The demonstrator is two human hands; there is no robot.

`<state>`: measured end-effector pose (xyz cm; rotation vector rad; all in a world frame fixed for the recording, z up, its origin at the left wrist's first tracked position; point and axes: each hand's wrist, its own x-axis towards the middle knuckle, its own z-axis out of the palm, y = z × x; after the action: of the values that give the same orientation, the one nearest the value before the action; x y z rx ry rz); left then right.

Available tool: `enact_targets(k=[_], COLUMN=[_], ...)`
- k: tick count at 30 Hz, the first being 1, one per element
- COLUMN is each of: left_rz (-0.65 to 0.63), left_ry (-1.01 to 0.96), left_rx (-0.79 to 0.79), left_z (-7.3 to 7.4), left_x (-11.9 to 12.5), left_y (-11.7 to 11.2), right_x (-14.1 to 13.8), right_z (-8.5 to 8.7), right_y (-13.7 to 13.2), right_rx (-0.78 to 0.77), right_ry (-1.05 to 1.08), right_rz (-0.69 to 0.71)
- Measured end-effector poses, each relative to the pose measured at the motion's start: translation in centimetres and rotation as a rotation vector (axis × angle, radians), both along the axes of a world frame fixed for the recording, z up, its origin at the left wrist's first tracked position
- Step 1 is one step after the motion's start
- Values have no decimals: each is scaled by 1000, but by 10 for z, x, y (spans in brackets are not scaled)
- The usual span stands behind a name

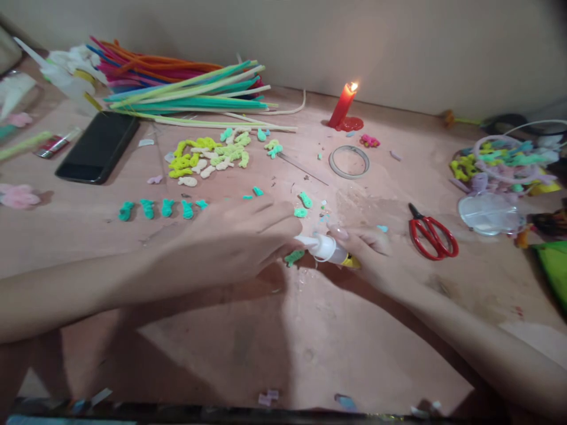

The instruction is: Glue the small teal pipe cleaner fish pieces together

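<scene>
My right hand [370,248] is closed round a small white glue bottle [326,248] with a yellow label, its nozzle pointing left. My left hand [257,236] is at the nozzle tip, fingers bent together; what they hold, if anything, is hidden behind the hand. Just below the nozzle is a green fuzzy pipe-cleaner piece [294,258]. Two more teal pieces, one of them here [305,199], lie beyond the hands. A row of several teal twisted pieces [167,208] runs left of my left hand, its right end partly covered by that hand.
A lit red candle [342,106] stands in melted wax at the back. Behind a tape ring [349,162] lies a pink piece; red-handled scissors [432,233] rest at right. Pipe cleaners [190,88], a phone [100,144], yellow and cream pieces [208,156] and a needle-like rod [305,169] occupy the left and middle.
</scene>
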<state>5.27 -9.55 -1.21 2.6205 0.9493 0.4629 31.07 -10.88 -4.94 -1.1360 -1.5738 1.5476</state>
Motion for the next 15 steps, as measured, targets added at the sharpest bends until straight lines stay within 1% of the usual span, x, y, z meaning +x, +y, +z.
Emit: enact_targets(k=[2, 4, 6, 8, 10, 12, 14, 15], left_rz=[-76, -104, -105, -84, -60, -75, -105, -98], left_ry=[10, -21, -66, -81, -85, -102, -146, -161], left_rx=[81, 94, 36, -35, -44, 20, 100, 106], left_z=[2, 1, -3, -10, -15, -18, -18, -17], left_x=[0, -4, -8, -10, -10, -8, -7, -7], left_y=[0, 1, 4, 7, 11, 14, 16, 17], right_x=[1, 2, 3, 4, 3, 3, 3, 4], right_z=[-1, -4, -6, -6, -6, -5, -5, -5], right_y=[-2, -2, -3, -3, -3, -3, -2, -2], right_rx=[88, 217, 359, 470, 507, 497, 492, 489], right_ry=[-49, -80, -114, -135, -145, -158, -155, -152], right_rz=[8, 33, 55, 60, 69, 74, 65, 59])
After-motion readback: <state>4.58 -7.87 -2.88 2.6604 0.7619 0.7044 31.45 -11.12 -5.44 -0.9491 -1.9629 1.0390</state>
